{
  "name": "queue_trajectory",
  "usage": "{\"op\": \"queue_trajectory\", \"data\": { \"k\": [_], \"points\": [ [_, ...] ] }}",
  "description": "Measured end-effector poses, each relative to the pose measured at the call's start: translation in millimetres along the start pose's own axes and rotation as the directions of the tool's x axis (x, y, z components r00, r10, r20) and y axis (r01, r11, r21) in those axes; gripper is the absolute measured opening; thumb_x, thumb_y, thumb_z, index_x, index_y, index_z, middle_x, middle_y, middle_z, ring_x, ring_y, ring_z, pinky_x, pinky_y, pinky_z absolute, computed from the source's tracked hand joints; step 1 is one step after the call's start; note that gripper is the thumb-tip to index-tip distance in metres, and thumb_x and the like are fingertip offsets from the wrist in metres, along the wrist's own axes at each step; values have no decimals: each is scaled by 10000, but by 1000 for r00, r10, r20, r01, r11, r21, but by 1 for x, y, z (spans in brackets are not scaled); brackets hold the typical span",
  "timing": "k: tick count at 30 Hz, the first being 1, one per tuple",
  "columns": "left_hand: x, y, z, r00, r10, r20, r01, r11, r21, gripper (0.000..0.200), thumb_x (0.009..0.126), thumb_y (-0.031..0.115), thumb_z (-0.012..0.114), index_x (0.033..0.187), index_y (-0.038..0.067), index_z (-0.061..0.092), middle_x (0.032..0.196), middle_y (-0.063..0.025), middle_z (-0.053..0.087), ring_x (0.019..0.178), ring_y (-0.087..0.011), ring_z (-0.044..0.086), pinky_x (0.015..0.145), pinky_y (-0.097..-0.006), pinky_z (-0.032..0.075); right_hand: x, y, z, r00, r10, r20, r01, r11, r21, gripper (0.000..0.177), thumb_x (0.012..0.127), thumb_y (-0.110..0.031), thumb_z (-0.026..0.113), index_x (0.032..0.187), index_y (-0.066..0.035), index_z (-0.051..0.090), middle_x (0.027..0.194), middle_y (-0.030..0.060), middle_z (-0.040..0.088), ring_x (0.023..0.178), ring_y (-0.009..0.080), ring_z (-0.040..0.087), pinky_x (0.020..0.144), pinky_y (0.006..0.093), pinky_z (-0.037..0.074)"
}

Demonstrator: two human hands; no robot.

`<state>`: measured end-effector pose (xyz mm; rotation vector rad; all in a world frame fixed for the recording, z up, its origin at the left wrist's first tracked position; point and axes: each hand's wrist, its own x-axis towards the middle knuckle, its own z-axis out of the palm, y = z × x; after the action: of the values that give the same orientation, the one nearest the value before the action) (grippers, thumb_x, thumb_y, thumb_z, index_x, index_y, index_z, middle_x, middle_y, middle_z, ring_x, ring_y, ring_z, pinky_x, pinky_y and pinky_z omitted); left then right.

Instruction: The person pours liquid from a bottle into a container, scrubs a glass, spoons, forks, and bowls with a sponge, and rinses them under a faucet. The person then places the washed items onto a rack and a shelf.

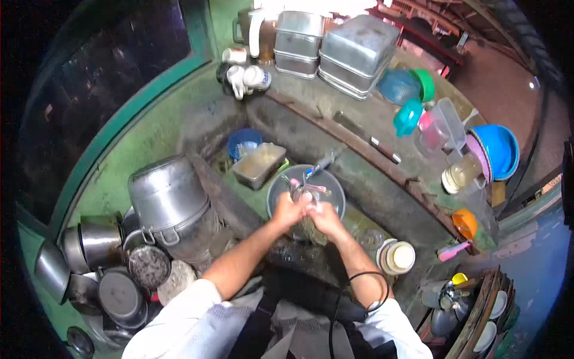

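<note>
My left hand [289, 210] is closed around a small bunch of utensils [295, 186], thin metal pieces and some pink ones that stick up past the fingers. My right hand [324, 218] presses against the left at the fingertips, its fingers curled in. What it grips is too small and blurred to make out. Both hands are over the near part of a round grey basin [341, 198]. A tap [323, 163] with a blue part points toward the basin from the back. A rectangular metal pan [259, 167] stands just left of it.
A blue bowl [244, 141] sits behind the pan in the sink. Large pots [169, 194] are stacked at left. White bowls [397, 257] stand at right. Along the back ledge are metal containers [360, 51], plastic tubs and a blue basin [501, 151]. A dish rack [472, 317] is at lower right.
</note>
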<state>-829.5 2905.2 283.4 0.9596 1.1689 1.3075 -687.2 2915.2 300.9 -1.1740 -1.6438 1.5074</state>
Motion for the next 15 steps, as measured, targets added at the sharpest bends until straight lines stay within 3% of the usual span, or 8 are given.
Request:
{"op": "queue_trajectory", "data": {
  "k": [1,4,7,9,11,12,13,15],
  "points": [
    [6,-6,-8,997,-47,-57,54,991,124,228,893,241,655,1024,60,610,673,2,569,470,-45,455,397,-214,356,-5,2,-1,999,-11,38,13,999,-47,197,863,-159,559,814,-5,672,746,38,647,695,128,578,654,289,457],
    [6,12,-22,972,-183,-151,170,981,-94,233,887,260,647,775,61,602,585,6,530,439,-74,438,404,-245,344,-27,29,-7,983,91,162,-49,969,-243,210,858,-174,559,801,-17,686,685,20,624,642,119,537,613,287,432],
    [6,6,-39,973,-232,20,233,971,-63,204,909,252,599,882,50,615,644,-9,561,478,-79,450,421,-252,357,-28,76,-19,951,307,-46,-310,932,-190,223,868,-208,583,811,-25,696,640,-12,580,605,103,474,567,291,395],
    [0,11,-38,920,-361,154,388,895,-221,253,966,185,502,1146,20,570,807,-41,617,548,-64,476,448,-238,399,-19,84,-28,955,269,-128,-278,959,-58,221,867,-211,594,871,-12,689,710,41,635,670,130,550,614,318,438],
    [-3,11,-37,898,-386,210,424,887,-183,303,960,176,508,1213,11,532,853,-49,625,591,-72,509,477,-235,430,-2,67,-38,912,336,-234,-404,836,-373,246,869,-199,615,1020,-13,668,901,157,690,853,235,646,797,360,484],
    [-5,13,-35,897,-381,224,423,888,-184,297,957,163,507,1208,8,540,857,-46,625,596,-79,523,485,-233,441,8,91,-40,924,134,-359,-329,757,-564,312,882,-171,601,1136,8,610,983,196,673,889,246,646,825,350,486],
    [-6,15,-34,896,-376,238,421,888,-183,292,954,151,507,1204,6,549,862,-42,624,601,-85,537,493,-231,452,9,87,-39,922,136,-362,-332,759,-560,312,882,-171,601,1136,8,610,983,196,673,889,246,646,825,350,486],
    [-6,7,-35,896,-361,259,407,901,-149,270,953,142,505,1172,1,577,835,-46,622,615,-94,562,511,-239,474,11,65,-36,920,-61,-388,-21,978,-205,372,912,-179,577,1210,41,546,1057,142,649,922,178,612,803,323,490]
  ]
}}
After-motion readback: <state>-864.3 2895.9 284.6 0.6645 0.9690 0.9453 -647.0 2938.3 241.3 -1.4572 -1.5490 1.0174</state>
